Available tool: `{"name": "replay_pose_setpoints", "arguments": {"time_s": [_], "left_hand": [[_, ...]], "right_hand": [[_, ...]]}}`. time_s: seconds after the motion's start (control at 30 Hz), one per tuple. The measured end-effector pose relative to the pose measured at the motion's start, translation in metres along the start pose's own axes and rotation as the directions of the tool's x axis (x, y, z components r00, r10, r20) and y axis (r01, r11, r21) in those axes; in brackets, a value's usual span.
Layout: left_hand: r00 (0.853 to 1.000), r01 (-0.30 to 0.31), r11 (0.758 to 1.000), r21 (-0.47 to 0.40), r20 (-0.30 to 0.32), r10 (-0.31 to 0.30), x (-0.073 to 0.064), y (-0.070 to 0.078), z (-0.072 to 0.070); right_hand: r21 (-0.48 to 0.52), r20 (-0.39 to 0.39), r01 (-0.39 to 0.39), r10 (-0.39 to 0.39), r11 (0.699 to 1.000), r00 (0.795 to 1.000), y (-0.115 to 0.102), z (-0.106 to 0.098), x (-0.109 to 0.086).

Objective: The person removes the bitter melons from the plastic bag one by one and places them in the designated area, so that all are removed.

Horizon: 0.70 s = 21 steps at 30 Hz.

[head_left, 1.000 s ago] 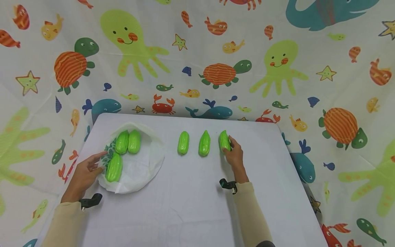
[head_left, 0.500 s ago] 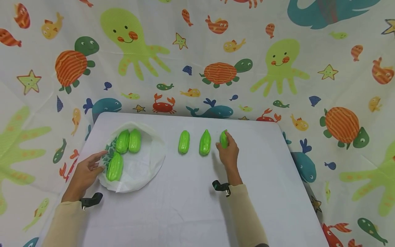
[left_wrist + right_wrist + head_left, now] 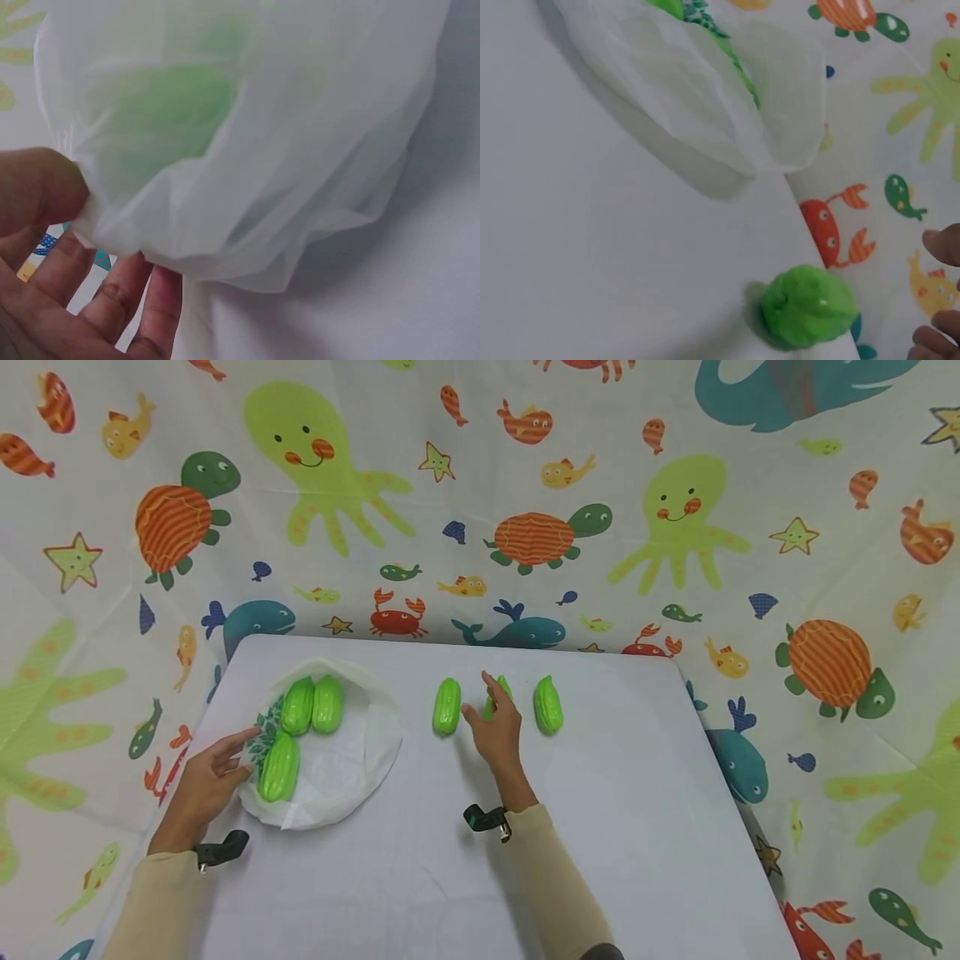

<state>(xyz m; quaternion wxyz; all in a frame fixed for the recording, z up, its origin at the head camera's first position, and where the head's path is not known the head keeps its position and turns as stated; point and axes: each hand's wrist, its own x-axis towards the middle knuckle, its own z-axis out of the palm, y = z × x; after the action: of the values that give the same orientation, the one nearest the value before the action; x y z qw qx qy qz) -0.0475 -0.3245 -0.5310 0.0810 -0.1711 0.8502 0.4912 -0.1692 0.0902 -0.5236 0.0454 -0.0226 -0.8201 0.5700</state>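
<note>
In the head view my left hand (image 3: 201,787) pinches the left rim of a white plastic bag (image 3: 367,768), thumb against fingers. Three shiny green gourd-like vegetables (image 3: 278,768) lie in the bag's open mouth. Three more lie in a row on the table: a left gourd (image 3: 447,706), a middle gourd (image 3: 503,686) and a right gourd (image 3: 548,705). My right hand (image 3: 497,732) is over the middle one and partly hides it, thumb and fingers spread with nothing held. Its fingertips (image 3: 943,244) show at the right edge of the right wrist view, apart from a gourd (image 3: 808,306).
A white cloth covers the table (image 3: 660,827). Behind it hangs a curtain (image 3: 420,410) printed with sea animals. Green leafy print (image 3: 268,727) shows on the bag's left side. Each wrist wears a black camera mount (image 3: 486,818).
My right hand has let go of the right gourd, which stays at the row's right end, and has moved left over the middle one. My left hand stays at the bag.
</note>
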Motion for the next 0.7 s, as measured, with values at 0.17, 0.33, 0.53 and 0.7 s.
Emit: {"name": "replay_pose_setpoints", "arguments": {"time_s": [0.17,0.33,0.53,0.7], "left_hand": [[1.000,-0.020,1.000,0.000,0.002,0.020,0.000,-0.002,0.001],[1.000,-0.016,1.000,0.004,-0.001,0.016,0.002,-0.003,0.002],[1.000,-0.016,1.000,0.008,-0.007,0.016,0.002,-0.004,0.001],[1.000,-0.020,1.000,0.000,-0.008,0.020,0.002,-0.004,0.002]], "right_hand": [[0.047,0.050,0.036,-0.038,0.998,0.998,-0.013,0.027,-0.010],[0.037,0.091,0.048,-0.052,0.998,0.994,-0.021,0.051,-0.018],[0.054,0.126,0.063,-0.069,0.997,0.990,-0.029,0.072,-0.027],[0.078,0.156,0.078,-0.089,0.994,0.984,-0.035,0.087,-0.033]]}}
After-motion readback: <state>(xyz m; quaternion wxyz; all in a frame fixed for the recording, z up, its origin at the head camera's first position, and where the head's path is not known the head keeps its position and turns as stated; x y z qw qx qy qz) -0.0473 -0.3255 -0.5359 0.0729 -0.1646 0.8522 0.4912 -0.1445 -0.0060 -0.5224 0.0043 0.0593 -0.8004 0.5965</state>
